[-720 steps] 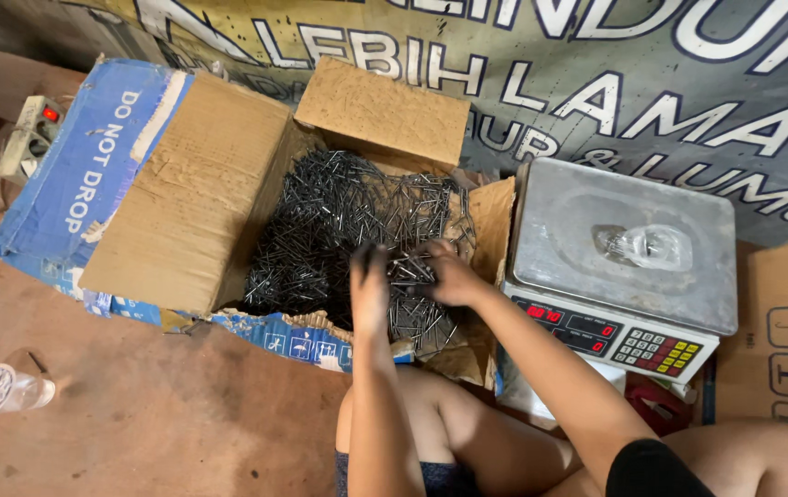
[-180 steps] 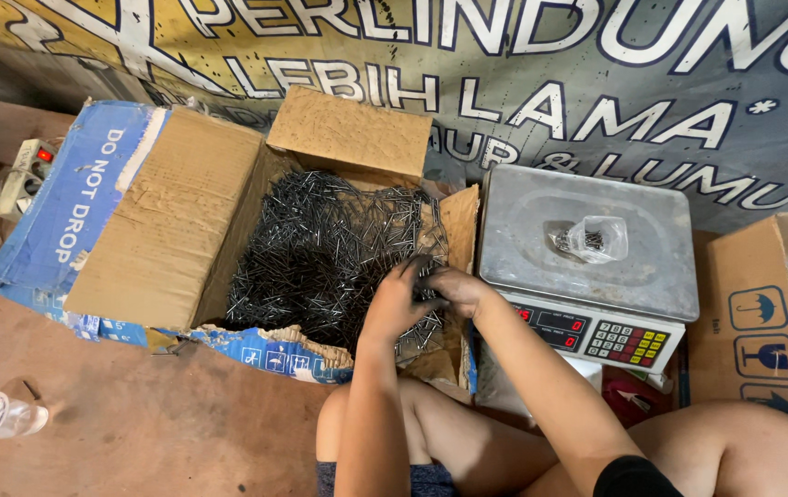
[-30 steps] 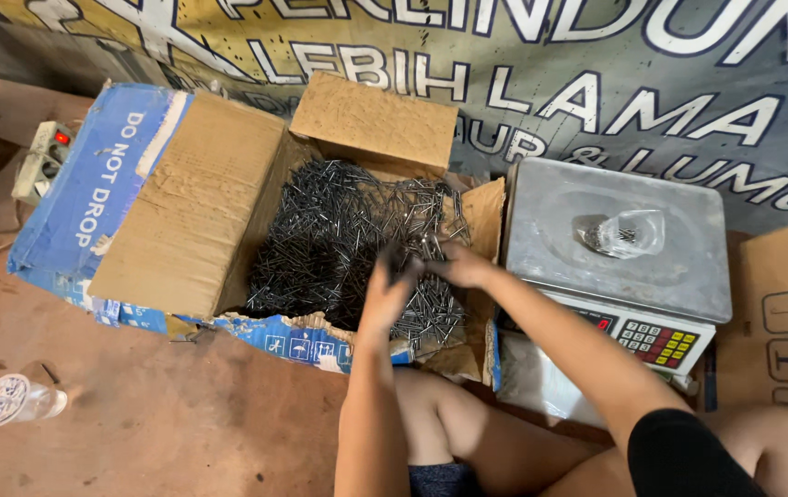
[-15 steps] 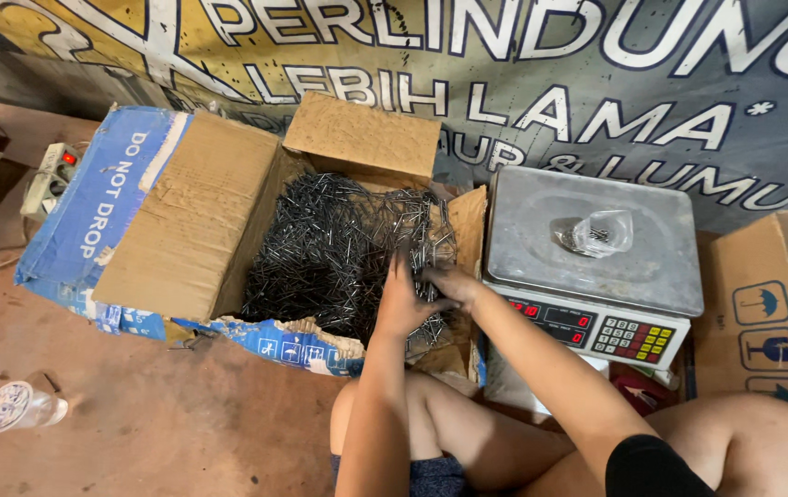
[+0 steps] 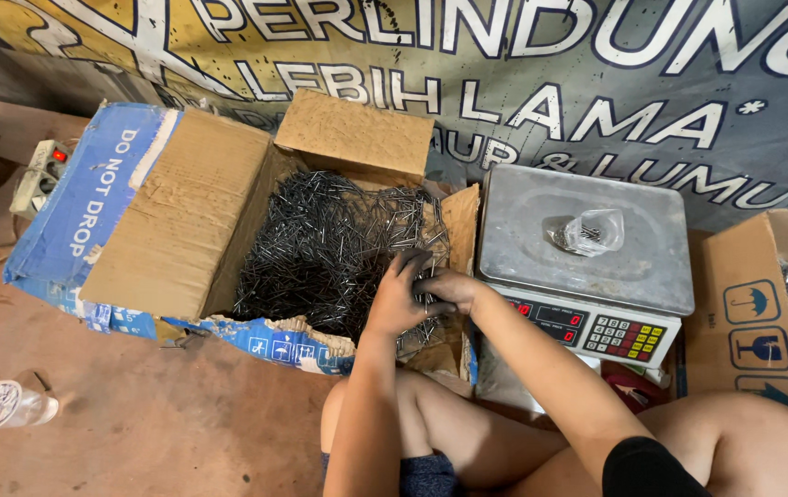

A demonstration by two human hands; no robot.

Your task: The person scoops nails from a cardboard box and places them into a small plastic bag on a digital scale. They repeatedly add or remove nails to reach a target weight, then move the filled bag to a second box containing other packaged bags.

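**Both hands in the nail box**

A banner is hanging across the back, above the floor. A torn cardboard box is sitting open at the floor's left, holding a heap of dark nails. A scale is standing just beside the box's right edge, carrying a small clear bag with a few nails near the pan's middle. A second box is sitting at the right. A power strip is lying at the far left, a plastic cup near the lower left corner.

The left hand and right hand are meeting at the box's near right corner, fingers curled into the nails and touching each other; whether they are clamping any, I cannot tell.
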